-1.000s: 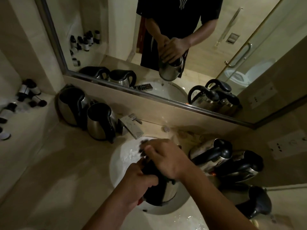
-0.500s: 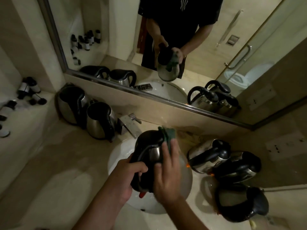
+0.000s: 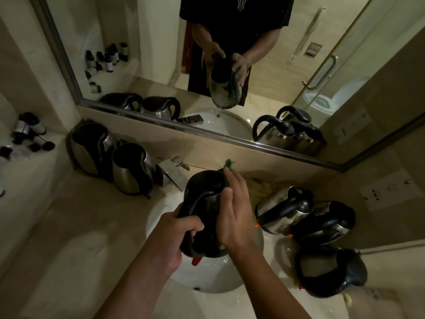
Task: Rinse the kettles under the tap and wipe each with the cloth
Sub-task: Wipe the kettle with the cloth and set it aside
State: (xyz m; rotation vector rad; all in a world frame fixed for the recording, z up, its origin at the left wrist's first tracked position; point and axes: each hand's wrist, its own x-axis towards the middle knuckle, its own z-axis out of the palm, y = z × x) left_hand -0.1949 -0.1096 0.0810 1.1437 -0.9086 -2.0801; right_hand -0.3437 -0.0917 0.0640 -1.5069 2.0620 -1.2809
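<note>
A steel kettle with a black lid and handle (image 3: 202, 192) is held above the white sink basin (image 3: 207, 279). My left hand (image 3: 177, 233) grips its black handle. My right hand (image 3: 234, 217) lies flat with straight fingers against the kettle's right side, pressing a green cloth (image 3: 228, 164) onto it; only the cloth's tip shows past my fingertips. The square chrome tap (image 3: 171, 173) stands behind the basin to the left; no running water is visible.
Two kettles (image 3: 110, 162) stand on the counter left of the tap. Three more kettles (image 3: 305, 219) lie on the right, one (image 3: 333, 272) near the front. Small dark bottles (image 3: 30, 134) line a ledge at far left. A mirror (image 3: 230, 65) spans the wall behind.
The kettle went from low in the basin to raised above it. My right hand moved from its top to its side with the green cloth and slid slightly along it.
</note>
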